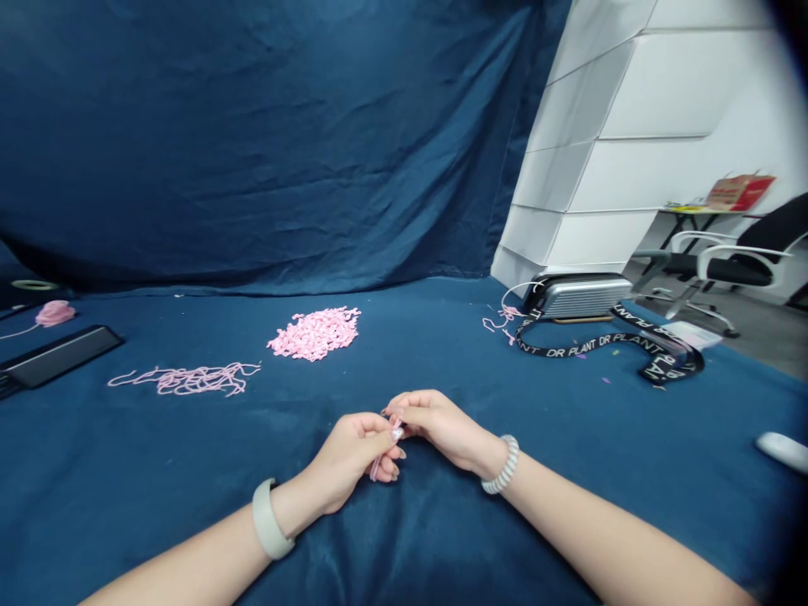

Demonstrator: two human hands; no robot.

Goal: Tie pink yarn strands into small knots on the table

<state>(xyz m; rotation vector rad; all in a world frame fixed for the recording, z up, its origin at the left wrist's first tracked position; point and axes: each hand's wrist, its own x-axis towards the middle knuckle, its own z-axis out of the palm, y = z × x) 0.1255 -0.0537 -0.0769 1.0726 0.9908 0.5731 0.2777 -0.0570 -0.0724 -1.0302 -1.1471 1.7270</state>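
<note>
Near the front middle of the blue cloth, my left hand (357, 454) and my right hand (438, 425) meet, fingertips almost touching. Both pinch a short piece of pink yarn (376, 468); its lower end hangs below my left thumb, and the rest is mostly hidden by fingers. Farther off lies a heap of small pink knotted yarn pieces (317, 334). Left of it, loose pink yarn strands (202, 380) are spread in a tangled bundle. A ball of pink yarn (55, 314) sits at the far left, with a strand trailing from it.
A dark flat device (66, 355) lies at the left. At the right are a silver ribbed case (584, 296), a black lettered strap (587, 347), some pink yarn scraps (505, 316) and a white object (783, 450). Behind stand a white panelled column (606, 143) and an office chair (738, 257).
</note>
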